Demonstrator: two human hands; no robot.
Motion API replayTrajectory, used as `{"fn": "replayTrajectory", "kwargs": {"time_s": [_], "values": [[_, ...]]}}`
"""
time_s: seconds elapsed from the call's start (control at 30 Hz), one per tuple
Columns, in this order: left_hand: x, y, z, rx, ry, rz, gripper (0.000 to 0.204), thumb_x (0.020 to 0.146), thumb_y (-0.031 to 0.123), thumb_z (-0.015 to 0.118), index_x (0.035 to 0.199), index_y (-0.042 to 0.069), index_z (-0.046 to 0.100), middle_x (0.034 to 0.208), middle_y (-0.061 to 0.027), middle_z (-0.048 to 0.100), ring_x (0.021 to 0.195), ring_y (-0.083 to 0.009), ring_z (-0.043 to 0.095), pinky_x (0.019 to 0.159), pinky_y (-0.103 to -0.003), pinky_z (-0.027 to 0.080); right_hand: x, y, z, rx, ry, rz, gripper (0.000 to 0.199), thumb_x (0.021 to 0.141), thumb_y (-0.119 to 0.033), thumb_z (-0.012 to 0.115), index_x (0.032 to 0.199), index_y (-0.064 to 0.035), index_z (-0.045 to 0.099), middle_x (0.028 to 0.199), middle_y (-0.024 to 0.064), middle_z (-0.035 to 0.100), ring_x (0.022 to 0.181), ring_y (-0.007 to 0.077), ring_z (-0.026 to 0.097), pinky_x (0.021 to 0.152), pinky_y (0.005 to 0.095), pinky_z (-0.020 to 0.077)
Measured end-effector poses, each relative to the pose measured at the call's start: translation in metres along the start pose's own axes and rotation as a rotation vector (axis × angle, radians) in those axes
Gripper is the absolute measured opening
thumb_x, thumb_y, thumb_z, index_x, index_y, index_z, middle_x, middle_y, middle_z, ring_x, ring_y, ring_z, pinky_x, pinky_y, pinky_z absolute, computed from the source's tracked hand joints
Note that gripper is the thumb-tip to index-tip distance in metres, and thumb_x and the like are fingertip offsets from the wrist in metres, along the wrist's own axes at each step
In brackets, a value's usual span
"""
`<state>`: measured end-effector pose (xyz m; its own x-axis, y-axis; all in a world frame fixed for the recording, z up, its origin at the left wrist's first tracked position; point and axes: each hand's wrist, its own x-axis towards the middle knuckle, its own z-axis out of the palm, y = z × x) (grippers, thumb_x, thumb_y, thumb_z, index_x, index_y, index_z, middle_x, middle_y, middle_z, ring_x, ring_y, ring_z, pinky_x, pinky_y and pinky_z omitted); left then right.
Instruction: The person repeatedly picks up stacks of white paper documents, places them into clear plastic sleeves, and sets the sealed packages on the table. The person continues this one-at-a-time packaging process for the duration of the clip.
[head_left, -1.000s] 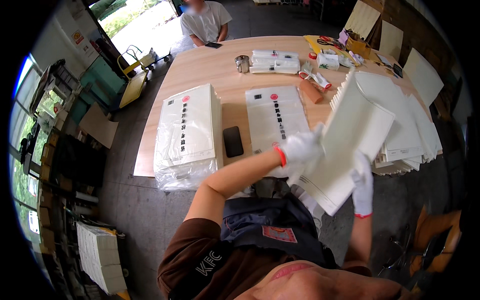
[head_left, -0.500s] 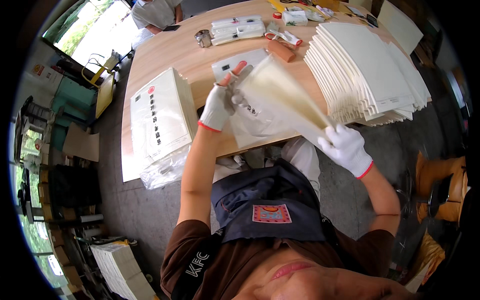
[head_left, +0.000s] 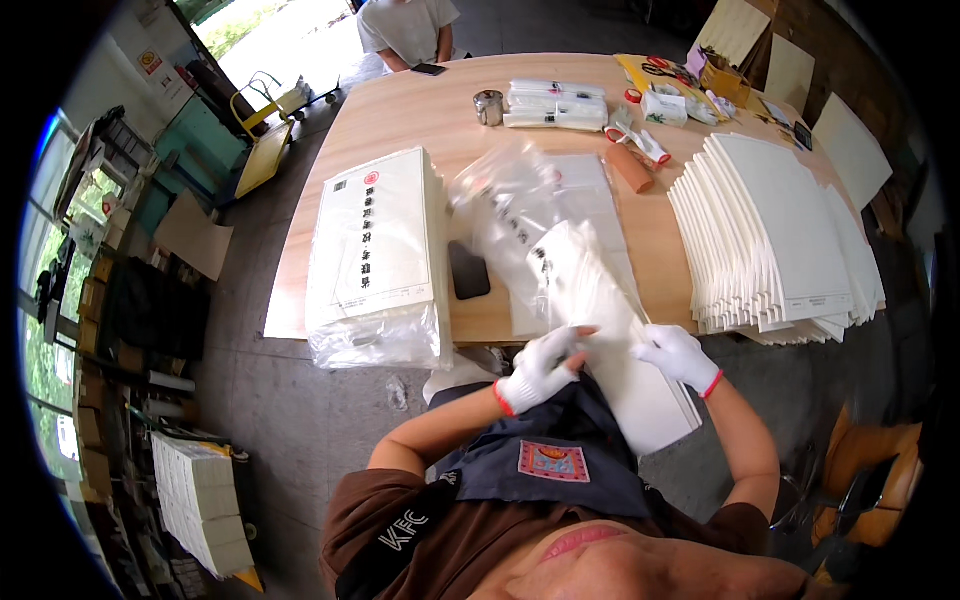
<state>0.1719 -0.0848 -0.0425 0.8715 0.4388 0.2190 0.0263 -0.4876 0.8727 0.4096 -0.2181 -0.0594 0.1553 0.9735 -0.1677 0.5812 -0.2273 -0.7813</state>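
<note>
A slim bundle of white paper sheets (head_left: 640, 400) slants from the table's near edge down over my lap. My right hand (head_left: 680, 358), in a white glove with a red cuff, grips its right edge. Beside the left edge is my left hand (head_left: 540, 372), gloved too, with bare thumb and finger apart; whether it touches the paper I cannot tell. The bundle's far end lies against a crumpled clear plastic bag (head_left: 495, 205) with dark print. Under these is a flat, pale printed bag (head_left: 590, 190).
On the left stands a plastic-wrapped paper stack (head_left: 375, 240), with a dark phone-like slab (head_left: 468, 270) beside it. Fanned white paper (head_left: 760, 230) fills the right. Farther back are a brown roll (head_left: 630, 168), a metal cup (head_left: 489, 107) and plastic packs (head_left: 555, 103). Across the table sits a person (head_left: 410, 30).
Both hands have come nearer my body, bringing the paper bundle down over the table edge. My left hand has left the plastic bag, which lies crumpled on the table. The view has shifted.
</note>
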Motion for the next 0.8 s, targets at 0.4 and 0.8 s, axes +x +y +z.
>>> {"fn": "replayTrajectory", "kwargs": {"time_s": [0.4,0.8], "values": [[0.077,0.034,0.060,0.134,-0.107,0.326,0.026,0.080,0.003,0.056,0.104,0.011,0.065,0.084,-0.0116,0.066,0.075,-0.0283,0.065,0.065,-0.037,0.051,0.118,0.126,0.098,0.828,0.066,-0.139,0.062,0.096,-0.038,0.038,0.144,-0.0001,0.023,0.144,0.0186,0.031,0.134,0.0277,0.031,0.115,0.0393,0.0211],[-0.033,-0.071,0.058,0.282,-0.018,0.025,0.016,0.079,0.015,0.064,0.094,0.011,0.060,0.083,-0.0093,0.064,0.077,-0.0295,0.063,0.062,-0.040,0.050,-0.005,-0.012,0.114,-0.748,0.720,0.041,0.056,0.079,-0.015,0.064,0.131,-0.0037,0.044,0.108,0.0139,0.059,0.102,0.0299,0.056,0.089,0.0431,0.0423]]}}
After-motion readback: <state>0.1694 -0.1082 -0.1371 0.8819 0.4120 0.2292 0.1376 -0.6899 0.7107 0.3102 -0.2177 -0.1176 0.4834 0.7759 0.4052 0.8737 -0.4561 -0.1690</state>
